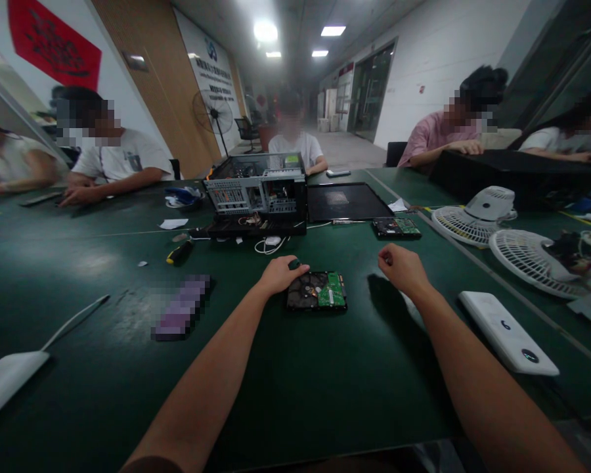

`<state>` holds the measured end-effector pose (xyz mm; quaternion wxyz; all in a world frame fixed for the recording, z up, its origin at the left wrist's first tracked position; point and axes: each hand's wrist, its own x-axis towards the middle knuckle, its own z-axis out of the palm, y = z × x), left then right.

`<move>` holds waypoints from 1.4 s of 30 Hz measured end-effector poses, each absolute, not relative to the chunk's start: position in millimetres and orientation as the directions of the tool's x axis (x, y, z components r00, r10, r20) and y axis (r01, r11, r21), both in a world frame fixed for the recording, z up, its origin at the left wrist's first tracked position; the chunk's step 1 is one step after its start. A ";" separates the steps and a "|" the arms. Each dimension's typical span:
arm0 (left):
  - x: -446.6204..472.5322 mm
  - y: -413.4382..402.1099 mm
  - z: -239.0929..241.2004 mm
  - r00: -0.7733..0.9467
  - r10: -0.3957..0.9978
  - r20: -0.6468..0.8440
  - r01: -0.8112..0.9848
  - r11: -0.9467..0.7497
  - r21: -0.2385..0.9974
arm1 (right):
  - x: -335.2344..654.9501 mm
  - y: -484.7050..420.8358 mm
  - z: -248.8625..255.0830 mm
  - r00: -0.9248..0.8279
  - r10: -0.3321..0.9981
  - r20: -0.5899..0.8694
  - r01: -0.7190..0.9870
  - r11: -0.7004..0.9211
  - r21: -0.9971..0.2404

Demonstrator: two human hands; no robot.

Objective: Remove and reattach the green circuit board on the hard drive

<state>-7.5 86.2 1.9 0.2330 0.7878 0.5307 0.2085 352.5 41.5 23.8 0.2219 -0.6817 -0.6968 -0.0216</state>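
A hard drive [310,292] lies on the green table in front of me, its green circuit board facing up. My left hand [282,272] is at the drive's far left corner, thumb and fingers closed on its edge. My right hand [402,268] hovers to the right of the drive, apart from it, and casts a shadow on the table. Its fingers are curled together; what they hold, if anything, is hidden. Farther off, a second hard drive [396,228] rests on the table beyond my right hand.
An open computer case [256,197] stands ahead, beside a black side panel [347,202]. White fan parts [532,263] and a white power bank [507,332] are at right. A screwdriver [179,252] and a purple pixelated object [183,307] lie left. Several people sit around the table.
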 end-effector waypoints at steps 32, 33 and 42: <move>4.8 78.6 2.9 0.461 0.880 0.109 0.644 -0.417 0.641 | 277.5 23.5 19.9 -0.401 0.838 0.369 0.741 0.534 -0.407; 4.7 78.7 2.7 0.464 0.879 0.111 0.644 -0.421 0.639 | 279.3 24.1 20.3 -0.387 0.841 0.377 0.746 0.526 -0.409; 5.5 78.1 5.5 0.459 0.883 0.097 0.656 -0.410 0.633 | 285.2 24.7 20.2 -0.364 0.850 0.382 0.764 0.507 -0.400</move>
